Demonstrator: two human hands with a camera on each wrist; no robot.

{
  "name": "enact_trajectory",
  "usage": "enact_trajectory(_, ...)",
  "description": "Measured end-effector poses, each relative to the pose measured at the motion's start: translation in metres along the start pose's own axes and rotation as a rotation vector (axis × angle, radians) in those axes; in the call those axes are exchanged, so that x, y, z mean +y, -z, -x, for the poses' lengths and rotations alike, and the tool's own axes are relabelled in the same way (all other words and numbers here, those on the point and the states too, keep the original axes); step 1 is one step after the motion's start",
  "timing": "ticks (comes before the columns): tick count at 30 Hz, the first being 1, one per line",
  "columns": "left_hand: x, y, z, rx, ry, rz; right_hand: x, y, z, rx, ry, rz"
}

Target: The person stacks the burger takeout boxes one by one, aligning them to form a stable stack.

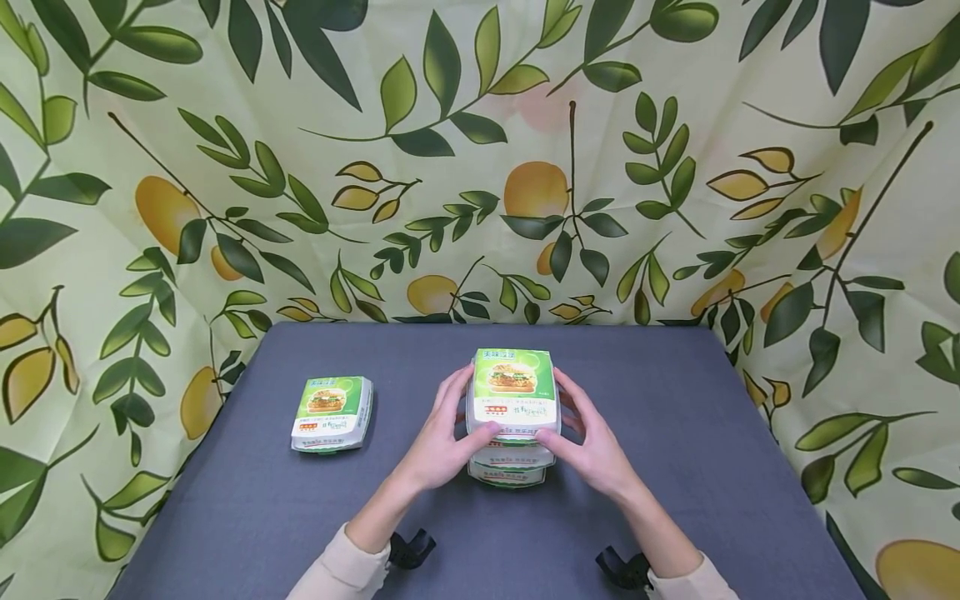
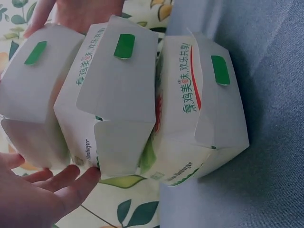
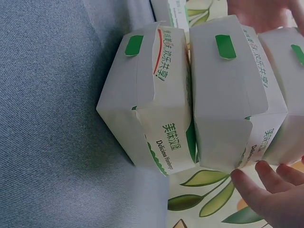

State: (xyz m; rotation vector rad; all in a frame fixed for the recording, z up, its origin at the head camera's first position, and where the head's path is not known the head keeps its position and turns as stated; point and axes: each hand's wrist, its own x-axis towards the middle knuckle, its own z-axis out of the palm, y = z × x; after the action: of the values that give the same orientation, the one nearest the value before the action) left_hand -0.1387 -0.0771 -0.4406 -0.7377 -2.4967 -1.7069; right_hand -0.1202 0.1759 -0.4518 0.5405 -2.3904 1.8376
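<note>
Clasping stacked boxes (image 1: pixel 513 417): left hand (image 1: pixel 441 443) and right hand (image 1: pixel 597 446), thumbs inward

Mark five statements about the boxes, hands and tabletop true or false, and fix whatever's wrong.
1. A lone box sits to the left of the stack. True.
2. The stack has five boxes. False: it has three.
3. The left hand and right hand are on opposite sides of the stack. True.
4. The lone box's top is blank. False: it shows a burger picture.
5. The tabletop is blue-grey. True.
</note>
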Motion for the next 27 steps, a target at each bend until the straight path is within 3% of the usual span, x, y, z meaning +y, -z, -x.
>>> enact_trajectory(10,-0.0032,0.0,-0.002,-0.047,0.032,-0.042,0.0003,-0.0016,0.0001,0.012,-0.006,-0.052)
enact_trajectory(17,-0.0029,-0.0017,0.0006,-0.013,0.027,-0.026,0.003,-0.0012,-0.0002,0.015,0.017,-0.079)
enact_trajectory(27,-0.002,-0.0005,0.0031,0.006,0.071,-0.002,0.0052,0.002,0.0021,-0.002,0.042,-0.106)
